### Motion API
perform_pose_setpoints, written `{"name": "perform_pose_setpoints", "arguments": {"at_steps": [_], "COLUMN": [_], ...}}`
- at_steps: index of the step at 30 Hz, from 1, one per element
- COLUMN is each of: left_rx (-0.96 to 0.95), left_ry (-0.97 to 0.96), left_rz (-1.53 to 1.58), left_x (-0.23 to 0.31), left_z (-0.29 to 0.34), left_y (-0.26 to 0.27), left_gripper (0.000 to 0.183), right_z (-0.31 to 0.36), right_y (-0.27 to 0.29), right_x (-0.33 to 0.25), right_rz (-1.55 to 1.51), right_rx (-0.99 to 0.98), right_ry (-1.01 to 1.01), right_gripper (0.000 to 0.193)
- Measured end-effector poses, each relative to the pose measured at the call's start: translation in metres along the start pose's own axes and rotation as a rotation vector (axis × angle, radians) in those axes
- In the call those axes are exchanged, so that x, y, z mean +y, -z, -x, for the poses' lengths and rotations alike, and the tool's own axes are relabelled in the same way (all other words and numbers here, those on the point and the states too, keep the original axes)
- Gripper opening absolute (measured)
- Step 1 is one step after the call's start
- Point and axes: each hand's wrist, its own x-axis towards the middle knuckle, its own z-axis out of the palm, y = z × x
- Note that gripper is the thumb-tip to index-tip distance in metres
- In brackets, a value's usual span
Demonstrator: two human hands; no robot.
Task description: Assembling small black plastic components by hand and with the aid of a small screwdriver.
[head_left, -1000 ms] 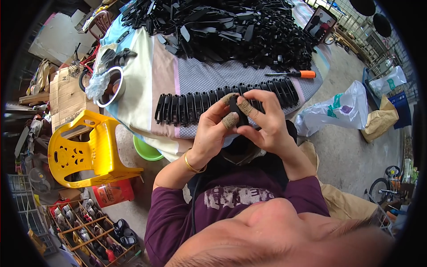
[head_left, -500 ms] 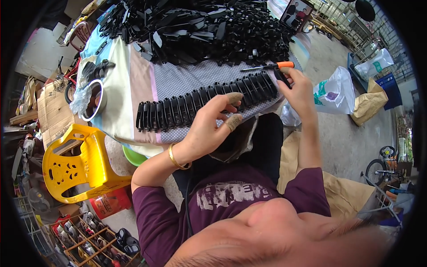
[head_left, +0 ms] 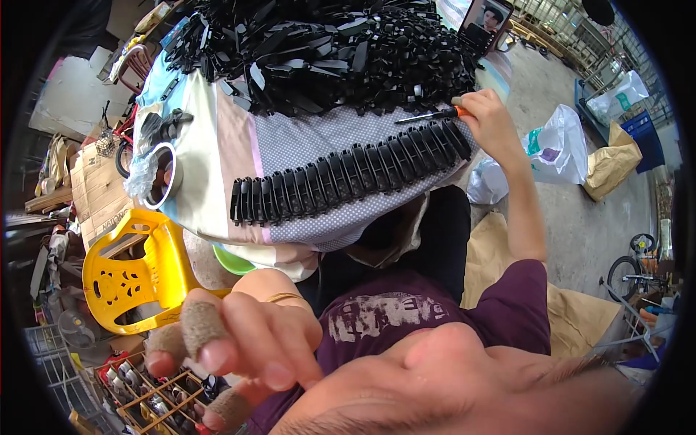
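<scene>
Along the near edge of the dotted cloth [head_left: 279, 156] runs a row of black curved plastic pieces [head_left: 351, 174], standing close together side by side. Just past the row's right end, my right hand [head_left: 494, 127] is closed around the orange handle of a screwdriver [head_left: 435, 114], its dark shaft pointing left over the cloth. My left hand [head_left: 254, 333] is raised off the table, close to the camera, fingers apart and nothing in them. Tan finger covers [head_left: 203, 328] wrap several of its fingertips. A large heap of loose black plastic parts [head_left: 312, 54] covers the far side of the table.
A phone [head_left: 484, 25] stands upright at the far right. At the table's left are a white-rimmed bowl [head_left: 172, 177] and a plastic bag [head_left: 138, 174]. A yellow chair [head_left: 138, 272] stands left; white bags [head_left: 558, 145] and a brown paper sack [head_left: 612, 161] lie right.
My left hand has left the row and come up toward the camera. My right hand has taken hold of the screwdriver that lay on the cloth; the black piece it held stands at the row's right end.
</scene>
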Motion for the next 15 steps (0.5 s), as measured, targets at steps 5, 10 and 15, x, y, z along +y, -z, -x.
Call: {"name": "perform_pose_setpoints", "arguments": {"at_steps": [5,10,15], "left_rx": [-0.125,-0.01,0.356], "left_ry": [0.204,0.133,0.12], "left_rz": [0.14,-0.232,-0.853], "left_x": [0.006,-0.008,-0.033], "left_z": [0.003,0.01,-0.034], "left_y": [0.007,-0.003,0.032], "left_gripper": [0.046,0.042,0.045], "right_z": [-0.007,-0.011,-0.014], "right_y": [0.001,0.014,0.022], "right_x": [0.005,0.015,0.009], "right_rz": [0.065,0.078,-0.777], "right_rx": [-0.14,-0.14,-0.013], "right_ry": [0.035,0.091,-0.261], "right_gripper": [0.023,0.026,0.026]}}
